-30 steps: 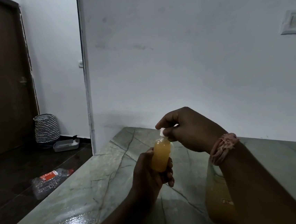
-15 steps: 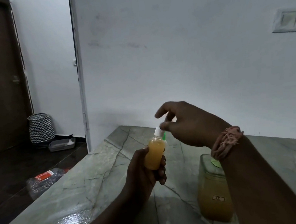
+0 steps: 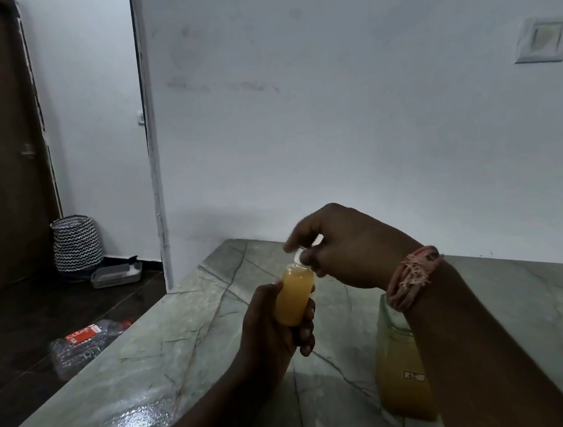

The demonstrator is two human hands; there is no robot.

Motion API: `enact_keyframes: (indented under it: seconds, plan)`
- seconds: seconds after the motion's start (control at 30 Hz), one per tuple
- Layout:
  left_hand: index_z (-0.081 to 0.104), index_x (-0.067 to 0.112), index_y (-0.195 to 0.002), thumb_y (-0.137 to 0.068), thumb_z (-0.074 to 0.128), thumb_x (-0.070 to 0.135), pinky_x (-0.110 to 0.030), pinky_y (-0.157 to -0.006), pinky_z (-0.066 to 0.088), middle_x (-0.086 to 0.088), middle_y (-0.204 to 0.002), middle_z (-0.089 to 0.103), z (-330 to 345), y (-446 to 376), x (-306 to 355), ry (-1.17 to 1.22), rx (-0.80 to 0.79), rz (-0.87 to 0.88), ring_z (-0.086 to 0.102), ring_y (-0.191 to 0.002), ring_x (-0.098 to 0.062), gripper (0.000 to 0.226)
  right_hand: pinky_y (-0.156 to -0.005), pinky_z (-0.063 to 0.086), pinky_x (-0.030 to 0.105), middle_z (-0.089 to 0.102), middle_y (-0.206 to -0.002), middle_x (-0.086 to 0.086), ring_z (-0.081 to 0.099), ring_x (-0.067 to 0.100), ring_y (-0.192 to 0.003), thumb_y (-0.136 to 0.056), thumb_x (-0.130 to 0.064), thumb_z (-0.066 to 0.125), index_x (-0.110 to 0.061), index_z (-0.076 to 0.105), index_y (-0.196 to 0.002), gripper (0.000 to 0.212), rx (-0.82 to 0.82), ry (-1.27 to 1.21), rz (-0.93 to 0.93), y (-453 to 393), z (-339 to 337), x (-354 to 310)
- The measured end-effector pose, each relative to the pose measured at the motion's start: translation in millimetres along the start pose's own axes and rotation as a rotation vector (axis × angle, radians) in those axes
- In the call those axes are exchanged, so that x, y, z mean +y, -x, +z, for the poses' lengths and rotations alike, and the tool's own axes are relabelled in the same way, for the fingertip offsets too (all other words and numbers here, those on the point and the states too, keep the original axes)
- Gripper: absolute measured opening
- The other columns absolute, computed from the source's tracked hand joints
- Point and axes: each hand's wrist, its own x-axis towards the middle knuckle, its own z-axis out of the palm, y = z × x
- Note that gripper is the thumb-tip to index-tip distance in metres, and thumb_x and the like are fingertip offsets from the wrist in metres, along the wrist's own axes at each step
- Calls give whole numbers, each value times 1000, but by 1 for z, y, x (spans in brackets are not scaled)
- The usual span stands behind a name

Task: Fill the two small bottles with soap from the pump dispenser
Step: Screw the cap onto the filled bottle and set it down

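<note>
My left hand [image 3: 277,327] grips a small bottle [image 3: 293,296] full of orange-yellow soap and holds it upright above the counter. Its white cap [image 3: 298,257] sits on top, and my right hand [image 3: 348,244] pinches that cap between thumb and fingers. The large clear soap container [image 3: 401,380], partly full of the same liquid, stands on the counter under my right forearm; its pump top is hidden by the arm. No second small bottle is in sight.
The grey-green marble counter [image 3: 183,353] runs from the white wall to the near edge, with a wet patch at the front left. Off its left edge the dark floor holds a crushed plastic bottle [image 3: 86,342], a tray [image 3: 115,274] and a patterned basket [image 3: 76,243].
My right hand's fingers opened above the cap half a second ago and have closed on it again. The bottle stays in my left hand at about the same place.
</note>
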Motion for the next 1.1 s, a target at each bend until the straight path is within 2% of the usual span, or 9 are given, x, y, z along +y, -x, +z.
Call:
enact_keyframes:
  seconds: [0.03, 0.13, 0.27, 0.37, 0.63, 0.77, 0.83, 0.97, 1.1]
  plan:
    - [61, 2, -108, -79, 45, 49, -24, -44, 40, -9, -70, 61, 0, 0, 0, -7, 0, -1, 50, -47, -14, 58, -64, 58, 30, 72, -81, -6, 71, 16, -70, -88, -31, 70, -22, 74, -92, 10, 37, -3, 36, 1, 1, -3]
    - [61, 2, -108, -79, 45, 50, -23, -44, 40, -8, -70, 60, 1, 1, -1, -1, 8, -10, 49, -47, -14, 58, -60, 58, 32, 71, -66, 0, 68, 16, -57, -84, -59, 62, -17, 72, -73, 45, 150, 39, 99, 2, -1, 0]
    - [61, 2, -108, -84, 48, 48, -22, -44, 38, -9, -69, 59, 0, 1, 0, 6, 26, 3, 47, -46, -14, 53, -81, 52, 28, 66, -101, -12, 64, 6, -85, -90, -24, 67, -34, 69, -109, 21, 7, -35, 5, 2, -2, -1]
    - [63, 2, -105, -84, 48, 51, -21, -42, 36, -10, -67, 59, -2, 1, -1, 15, 33, 8, 45, -42, -13, 56, -77, 51, 24, 68, -93, -12, 64, 4, -83, -89, -12, 66, -30, 72, -102, 22, 5, 20, 5, 0, 2, -2]
    - [73, 7, -93, -93, 38, 62, -19, -41, 29, -15, -62, 53, -2, 3, 0, -205, 153, 159, 37, -36, -12, 65, -64, 40, 19, 58, -79, -19, 55, 1, -77, -99, -18, 50, -24, 66, -100, 17, -27, 128, 73, -4, 13, -1]
    - [73, 12, -91, -87, 42, 65, -20, -42, 31, -16, -64, 56, -1, 3, 0, -269, 154, 182, 40, -39, -15, 62, -81, 44, 25, 66, -112, -11, 56, 7, -95, -100, -16, 47, -21, 62, -105, 17, -59, 178, 91, 0, 10, -4]
    - [71, 12, -92, -86, 44, 63, -22, -43, 30, -15, -65, 56, 1, 5, 0, -280, 126, 205, 40, -42, -16, 57, -82, 47, 27, 66, -114, -11, 55, 7, -94, -98, -14, 48, -20, 62, -104, 17, -64, 175, 120, 0, 9, -4]
    - [62, 12, -98, -89, 44, 57, -24, -43, 33, -12, -65, 57, 5, 7, 0, -323, 115, 249, 45, -44, -12, 49, -59, 38, 16, 67, -111, -6, 53, 6, -80, -96, -13, 53, -18, 66, -102, 15, -2, 185, 187, -3, 14, -5]
    - [60, 10, -101, -94, 36, 66, -27, -45, 42, -12, -72, 64, 0, 1, -6, -370, 141, 237, 53, -51, -15, 61, -72, 49, 24, 68, -112, 0, 63, 16, -97, -94, -14, 52, -14, 67, -107, 19, -12, 245, 233, -14, 20, -14]
